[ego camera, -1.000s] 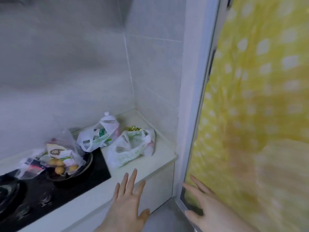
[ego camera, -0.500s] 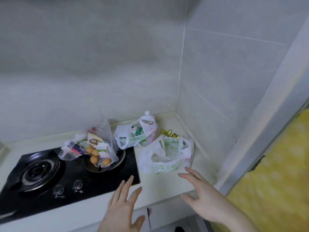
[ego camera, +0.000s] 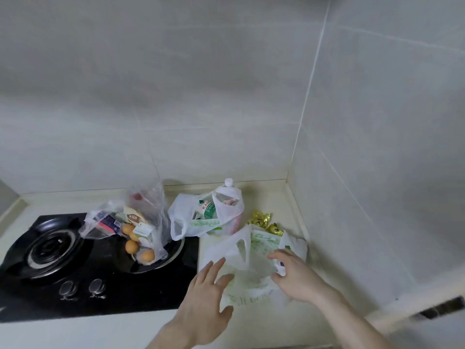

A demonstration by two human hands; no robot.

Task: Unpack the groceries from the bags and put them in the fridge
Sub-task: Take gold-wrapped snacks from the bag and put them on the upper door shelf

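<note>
On the counter corner beside the black hob [ego camera: 75, 278], three bags are laid out, and the nearest white bag [ego camera: 251, 258] is being worked at by both hands. The left hand [ego camera: 203, 306] is held spread, fingers straight, its tips laid against the bag's near side. The right hand [ego camera: 297, 275] is curled over the bag's right edge; whether plastic or an item inside is being pinched cannot be told. Gold wrappers [ego camera: 264, 221] are seen just behind it. A second white bag [ego camera: 198, 220], with a capped bottle poking up, is stood further back, and a clear bag [ego camera: 141, 222] with small orange fruit [ego camera: 132, 246] is slumped onto the burner. No fridge is shown. Trouble is judged likely if the thin plastic is tugged hard: the contents could be spilled, or the neighbouring bag knocked over
</note>
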